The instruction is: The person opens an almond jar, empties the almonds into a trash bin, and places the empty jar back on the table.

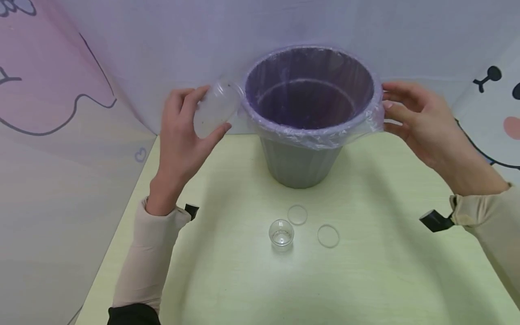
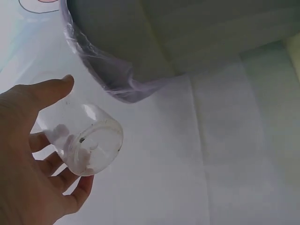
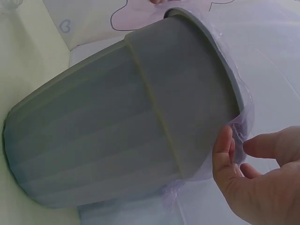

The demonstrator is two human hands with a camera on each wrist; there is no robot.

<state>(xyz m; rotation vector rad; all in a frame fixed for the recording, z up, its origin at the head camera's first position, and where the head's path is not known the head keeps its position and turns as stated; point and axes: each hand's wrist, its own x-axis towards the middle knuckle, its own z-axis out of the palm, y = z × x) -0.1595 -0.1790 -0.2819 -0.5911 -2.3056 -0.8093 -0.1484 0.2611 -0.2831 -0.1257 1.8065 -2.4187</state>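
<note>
A staged tabletop recording booth rather than a lived-in room. A pale green table (image 1: 365, 280) is enclosed behind and on both sides by cloth backdrops printed with cartoon figures (image 1: 48, 90). At the back of the table stands a grey waste bin (image 1: 300, 162) lined with a plastic bag; in front of the bin lie only a small clear cup (image 1: 281, 234) and two clear lids (image 1: 328, 236).

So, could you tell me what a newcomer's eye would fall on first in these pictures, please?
First, the grey bin lined with a purple bag, standing at the back of the pale green table. Next, the left hand holding a clear plastic cup beside the rim, while the right hand touches the bag's edge opposite. In front stand another clear cup and two clear lids.
</note>
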